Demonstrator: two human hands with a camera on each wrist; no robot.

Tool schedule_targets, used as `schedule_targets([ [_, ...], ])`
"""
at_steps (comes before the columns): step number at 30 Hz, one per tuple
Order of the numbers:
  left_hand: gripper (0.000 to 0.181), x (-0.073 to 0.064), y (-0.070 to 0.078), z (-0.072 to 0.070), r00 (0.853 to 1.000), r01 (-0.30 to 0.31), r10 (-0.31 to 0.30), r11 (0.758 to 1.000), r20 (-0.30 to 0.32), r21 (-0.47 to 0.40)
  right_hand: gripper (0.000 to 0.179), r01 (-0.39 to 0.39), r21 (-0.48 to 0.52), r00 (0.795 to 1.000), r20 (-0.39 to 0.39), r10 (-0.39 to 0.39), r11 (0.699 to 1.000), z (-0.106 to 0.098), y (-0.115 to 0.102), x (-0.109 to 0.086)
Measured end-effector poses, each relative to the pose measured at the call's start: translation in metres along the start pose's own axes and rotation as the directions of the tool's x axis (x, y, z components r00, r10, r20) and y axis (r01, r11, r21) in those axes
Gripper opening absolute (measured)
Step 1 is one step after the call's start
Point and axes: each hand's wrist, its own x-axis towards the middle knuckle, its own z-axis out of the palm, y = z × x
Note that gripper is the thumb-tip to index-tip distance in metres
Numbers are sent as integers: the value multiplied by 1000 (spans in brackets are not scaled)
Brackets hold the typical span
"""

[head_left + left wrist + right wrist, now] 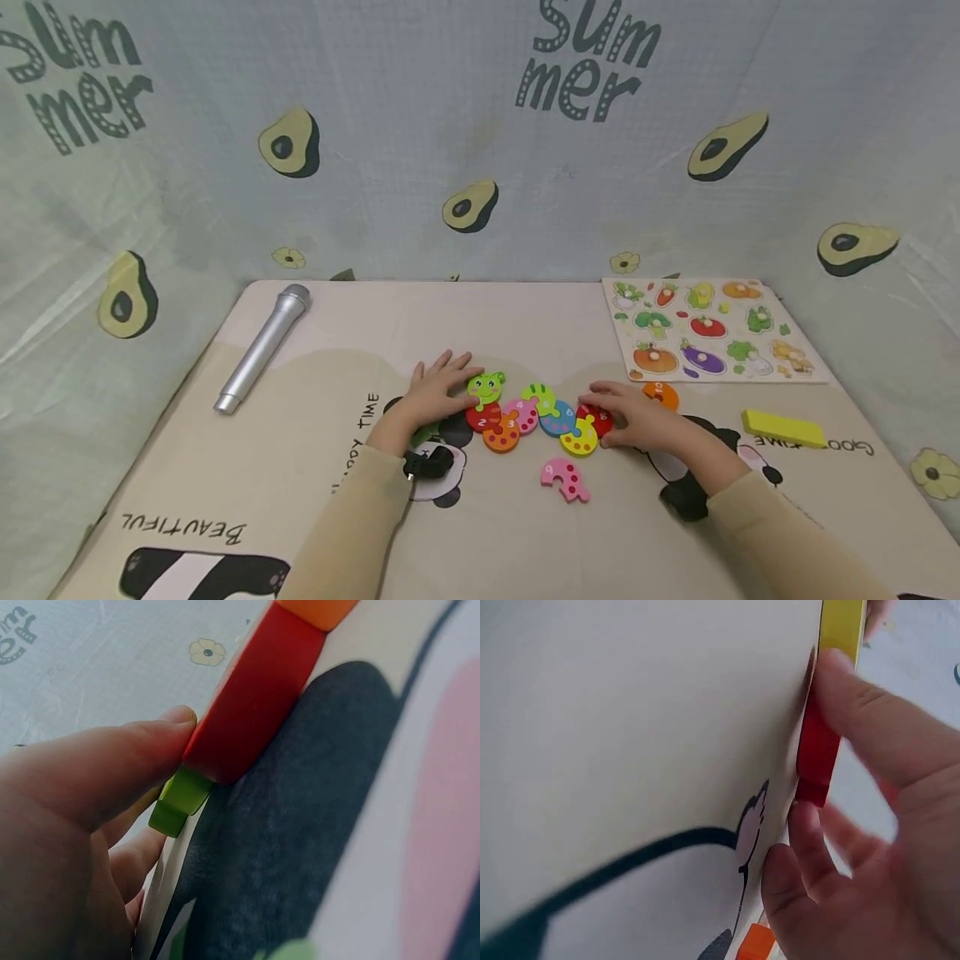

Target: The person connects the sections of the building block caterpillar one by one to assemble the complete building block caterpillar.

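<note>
A row of joined caterpillar puzzle pieces lies across the table, starting at the left with a green head piece [487, 388] and a red piece [483, 417]. My left hand [435, 393] rests at that end, its fingers spread past the head. Its thumb touches the red piece [255, 690] in the left wrist view. At the row's right end, my right hand [637, 417] pinches another red piece [817, 750] between thumb and fingers, beside a yellow piece [580, 437]. A loose pink piece [566, 480] lies nearer me, and an orange piece [662, 395] lies behind the right hand.
A silver toy microphone [262, 350] lies at the back left. The vegetable puzzle board [712, 333] occupies the back right, with a yellow block [783, 428] in front of it. A patterned cloth [375, 167] hangs behind the table.
</note>
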Motion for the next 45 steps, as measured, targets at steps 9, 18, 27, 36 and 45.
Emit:
schedule_targets([
  [9, 56, 0, -3, 2, 1000, -13, 13, 1000, -9, 7, 73, 67, 3, 997, -36, -67, 998, 9, -32, -14],
  [18, 57, -1, -3, 0, 1000, 0, 0, 1000, 0, -7, 60, 108, 50, 981, 155, -114, 993, 29, -54, -19],
  [27, 56, 0, -5, 0, 1000, 0, 0, 1000, -7, -8, 51, 165, -53, 979, 133, -157, 985, 33, -60, -20],
  [36, 56, 0, -2, 1, 1000, -11, 11, 1000, -6, 4, 53, 50, 72, 983, -179, -36, 996, -2, -12, -20],
  [45, 56, -1, -3, 2, 1000, -8, 9, 1000, -18, 23, 56, 4, 114, 988, -156, 14, 993, -11, 8, -10],
])
